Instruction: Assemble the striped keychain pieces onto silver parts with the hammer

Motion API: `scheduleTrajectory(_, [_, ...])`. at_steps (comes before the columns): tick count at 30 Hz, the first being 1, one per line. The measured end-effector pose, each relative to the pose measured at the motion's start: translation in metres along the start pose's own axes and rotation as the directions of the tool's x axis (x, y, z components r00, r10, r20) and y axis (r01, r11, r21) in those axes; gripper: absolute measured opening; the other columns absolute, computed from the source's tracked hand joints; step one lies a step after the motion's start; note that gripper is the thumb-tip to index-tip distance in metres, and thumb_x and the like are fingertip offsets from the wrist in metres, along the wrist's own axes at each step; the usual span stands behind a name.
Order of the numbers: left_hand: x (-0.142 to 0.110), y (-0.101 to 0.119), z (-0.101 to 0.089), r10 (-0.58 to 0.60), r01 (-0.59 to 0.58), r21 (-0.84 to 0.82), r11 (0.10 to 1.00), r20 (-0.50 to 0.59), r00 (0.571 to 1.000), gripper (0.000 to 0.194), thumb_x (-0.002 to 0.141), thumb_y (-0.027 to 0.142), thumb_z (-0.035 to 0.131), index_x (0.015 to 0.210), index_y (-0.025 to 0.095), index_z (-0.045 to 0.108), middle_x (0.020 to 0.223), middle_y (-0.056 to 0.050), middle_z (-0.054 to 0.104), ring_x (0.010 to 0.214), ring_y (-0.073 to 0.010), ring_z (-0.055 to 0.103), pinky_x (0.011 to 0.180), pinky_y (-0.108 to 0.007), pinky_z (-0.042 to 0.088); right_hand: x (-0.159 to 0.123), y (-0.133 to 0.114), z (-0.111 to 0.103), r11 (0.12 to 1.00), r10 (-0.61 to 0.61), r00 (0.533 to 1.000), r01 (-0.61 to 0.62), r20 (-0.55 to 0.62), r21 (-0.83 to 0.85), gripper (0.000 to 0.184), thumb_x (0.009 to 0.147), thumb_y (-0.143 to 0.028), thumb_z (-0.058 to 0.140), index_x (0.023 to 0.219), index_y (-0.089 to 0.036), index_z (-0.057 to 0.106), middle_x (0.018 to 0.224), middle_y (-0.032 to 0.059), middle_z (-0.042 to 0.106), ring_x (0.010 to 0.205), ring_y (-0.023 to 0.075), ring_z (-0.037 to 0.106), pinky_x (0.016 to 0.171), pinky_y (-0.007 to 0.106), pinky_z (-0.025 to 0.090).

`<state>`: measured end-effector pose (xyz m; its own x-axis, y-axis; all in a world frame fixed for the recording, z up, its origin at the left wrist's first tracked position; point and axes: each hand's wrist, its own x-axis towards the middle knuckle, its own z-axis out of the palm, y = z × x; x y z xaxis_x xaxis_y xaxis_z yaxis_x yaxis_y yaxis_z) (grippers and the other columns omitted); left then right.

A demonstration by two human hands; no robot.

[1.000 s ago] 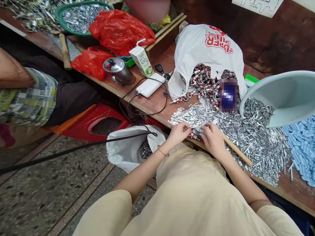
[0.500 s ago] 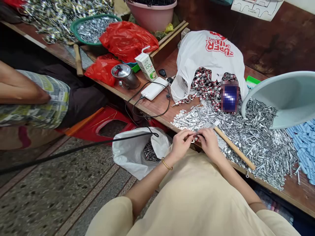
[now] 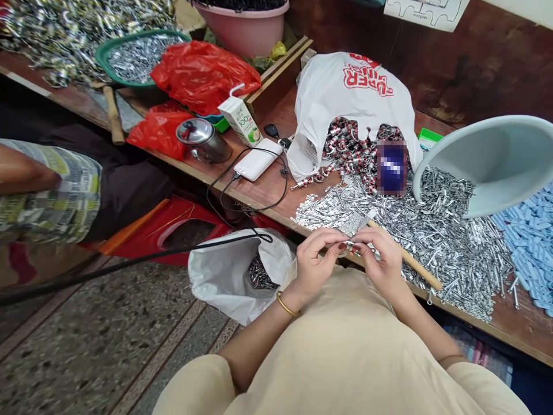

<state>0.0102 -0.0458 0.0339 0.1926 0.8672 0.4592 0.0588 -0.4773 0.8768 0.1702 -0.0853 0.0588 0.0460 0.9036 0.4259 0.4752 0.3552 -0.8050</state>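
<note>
Just in front of my body, at the table's edge, my left hand (image 3: 316,260) and my right hand (image 3: 382,260) meet with fingertips pinched together. Between them is a small metal bolt assembly (image 3: 351,248) with a bit of red, mostly covered by the fingers. A hammer (image 3: 420,268) with a wooden handle lies behind my right hand, its head partly showing. Loose metal bolts and small plates (image 3: 449,253) spread around it in a heap. Beyond, a white plastic bag (image 3: 319,92) spills red-ringed hook bolts (image 3: 345,147) onto the tabletop.
A tipped grey tub (image 3: 510,167) and blue plastic pieces (image 3: 529,248) are at the right. Left along the table stand a drink carton (image 3: 240,120), a metal mug (image 3: 211,144) and a corded white power bank (image 3: 258,161). A white sack (image 3: 224,288) hangs below. Another person's arm (image 3: 26,173) shows at left.
Both hands have turned slightly and the right hand has shifted to the right, still pinching around the small part. The whole view has swung a little, so the table appears shifted left.
</note>
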Motion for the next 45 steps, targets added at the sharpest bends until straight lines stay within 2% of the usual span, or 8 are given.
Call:
scheduleTrajectory(3, [-0.001,0.003,0.002,-0.039,0.039,0.013,0.999,-0.037,0.999,0.009,0.095,0.022,0.065,0.094,0.019,0.074,0.091,-0.005,0.074,0.085,-0.0162,0.069,0.077,-0.029,0.056,-0.005,0.006,0.008,0.954,0.179,0.983,-0.181,0.03,0.239,0.013,0.095,-0.033,0.064,0.106,-0.026,0.064,0.117,0.0073,0.065,0.103,0.022,0.066,0.085,0.038,0.058])
scheduleTrajectory(8, [-0.002,-0.002,0.004,-0.041,0.044,0.125,0.991,-0.031,0.999,0.009,0.095,0.021,0.065,0.093,0.019,0.074,0.088,-0.004,0.073,0.084,-0.0156,0.067,0.076,-0.029,0.055,-0.013,0.016,0.017,0.791,0.423,0.905,-0.391,0.04,0.47,0.017,0.09,-0.038,0.072,0.098,-0.025,0.065,0.1,0.0026,0.062,0.078,0.0147,0.064,0.063,0.028,0.061])
scheduleTrajectory(16, [0.004,-0.003,-0.01,0.178,-0.213,0.222,0.951,0.169,0.969,0.015,0.094,0.01,0.061,0.097,0.019,0.072,0.085,-0.003,0.072,0.082,-0.0154,0.066,0.078,-0.031,0.053,-0.009,0.008,-0.013,0.962,0.204,0.971,-0.223,0.124,0.155,0.016,0.096,-0.03,0.065,0.11,-0.028,0.072,0.109,0.0061,0.066,0.103,0.0194,0.065,0.074,0.03,0.063])
scheduleTrajectory(24, [0.007,0.011,-0.013,0.025,-0.072,0.204,0.976,0.222,0.975,0.01,0.094,0.013,0.062,0.092,0.018,0.071,0.082,-0.002,0.071,0.078,-0.0149,0.065,0.074,-0.029,0.052,-0.018,0.005,-0.014,0.992,0.118,0.991,-0.12,0.058,0.049,0.026,0.096,-0.024,0.063,0.121,-0.03,0.07,0.111,0.0069,0.068,0.1,0.0199,0.068,0.072,0.031,0.063])
scheduleTrajectory(32, [0.011,0.012,-0.018,0.225,-0.292,0.166,0.942,0.334,0.915,0.018,0.095,0.009,0.059,0.099,0.02,0.072,0.086,-0.004,0.073,0.084,-0.0169,0.066,0.078,-0.032,0.053,-0.024,0.006,-0.019,0.986,0.132,0.99,-0.137,0.056,0.097,0.018,0.095,-0.023,0.064,0.109,-0.029,0.074,0.104,0.0064,0.068,0.095,0.0191,0.067,0.068,0.03,0.061])
scheduleTrajectory(37, [-0.009,-0.001,0.003,0.018,-0.021,0.018,1.0,0.108,0.994,0.009,0.096,0.02,0.064,0.095,0.02,0.073,0.093,-0.006,0.071,0.091,-0.017,0.067,0.082,-0.032,0.056,-0.038,0.015,-0.001,0.91,0.294,0.955,-0.271,-0.03,0.313,0.01,0.091,-0.03,0.071,0.099,-0.026,0.076,0.103,0.0069,0.065,0.093,0.0195,0.066,0.07,0.033,0.062])
scheduleTrajectory(42, [-0.039,-0.019,0.02,-0.281,0.298,-0.194,0.935,0.11,0.953,0.014,0.097,0.03,0.063,0.098,0.017,0.069,0.1,-0.01,0.072,0.098,-0.019,0.07,0.084,-0.032,0.058,-0.061,0.035,0.03,0.719,0.57,0.821,-0.48,-0.031,0.503,0.023,0.086,-0.044,0.074,0.094,-0.022,0.072,0.108,0.0078,0.061,0.091,0.0198,0.065,0.066,0.033,0.063])
scheduleTrajectory(45, [-0.045,-0.03,0.016,-0.351,0.364,-0.159,0.918,0.102,0.931,0.015,0.094,0.031,0.066,0.092,0.017,0.07,0.092,-0.008,0.072,0.09,-0.0181,0.069,0.08,-0.03,0.058,-0.057,0.048,0.024,0.742,0.53,0.843,-0.513,0.091,0.431,0.023,0.089,-0.045,0.07,0.094,-0.023,0.071,0.104,0.007,0.065,0.088,0.02,0.066,0.072,0.037,0.062])
